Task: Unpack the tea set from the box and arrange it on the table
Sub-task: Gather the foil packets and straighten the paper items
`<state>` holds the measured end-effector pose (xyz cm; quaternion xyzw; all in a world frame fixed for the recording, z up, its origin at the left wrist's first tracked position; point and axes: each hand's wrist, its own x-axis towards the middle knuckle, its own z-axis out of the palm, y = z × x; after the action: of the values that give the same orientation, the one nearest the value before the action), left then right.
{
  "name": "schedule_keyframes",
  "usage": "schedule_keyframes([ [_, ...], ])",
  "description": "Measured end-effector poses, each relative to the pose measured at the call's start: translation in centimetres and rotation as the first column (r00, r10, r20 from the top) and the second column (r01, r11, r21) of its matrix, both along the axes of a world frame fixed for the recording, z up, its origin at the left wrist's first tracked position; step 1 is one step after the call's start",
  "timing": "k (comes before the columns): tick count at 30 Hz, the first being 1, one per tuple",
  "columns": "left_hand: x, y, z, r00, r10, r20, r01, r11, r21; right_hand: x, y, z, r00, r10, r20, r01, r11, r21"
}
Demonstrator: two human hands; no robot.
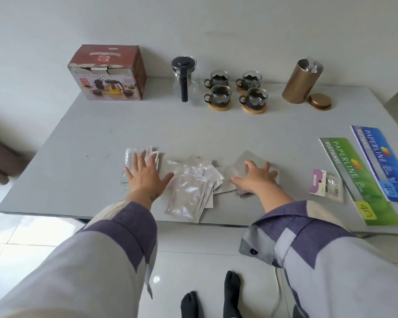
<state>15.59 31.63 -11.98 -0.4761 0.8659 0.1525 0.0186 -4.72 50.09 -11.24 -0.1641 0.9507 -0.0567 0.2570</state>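
green booklet (pixel 356 177): "paperline", "kuitansi", "40" on a yellow patch. blue booklet (pixel 379 160): "paperline", "kuitansi", "40". box (pixel 107 73): characters on its top panel, too small to read.
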Motion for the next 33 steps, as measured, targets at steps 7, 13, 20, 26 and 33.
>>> schedule_keyframes([
  [7, 1.4, 0.4, -0.7, 0.976, 0.070, 0.207, -0.104, 0.981, 0.161, 0.0, -1.3, 0.6, 0.966, -0.254, 0.050, 0.257, 0.965, -0.051],
  [13, 0.6, 1.0, -0.5, 0.981, 0.038, 0.192, -0.062, 0.990, 0.125, -0.5, -1.1, 0.9, 0.946, -0.321, 0.035, 0.319, 0.946, 0.056],
  [20, -0.5, 1.8, -0.6, 0.980, 0.026, 0.198, -0.054, 0.990, 0.134, -0.9, -1.0, 1.0, 0.937, -0.344, 0.063, 0.339, 0.937, 0.081],
  [26, -0.6, 1.8, -0.5, 0.982, 0.030, 0.188, -0.059, 0.987, 0.148, -0.5, -0.8, 1.3, 0.933, -0.345, 0.099, 0.353, 0.932, -0.082],
  [33, -0.7, 2.5, -0.4, 0.980, -0.004, 0.198, -0.023, 0.991, 0.133, -1.0, -1.4, 4.2, 0.940, -0.280, 0.194, 0.340, 0.796, -0.501],
])
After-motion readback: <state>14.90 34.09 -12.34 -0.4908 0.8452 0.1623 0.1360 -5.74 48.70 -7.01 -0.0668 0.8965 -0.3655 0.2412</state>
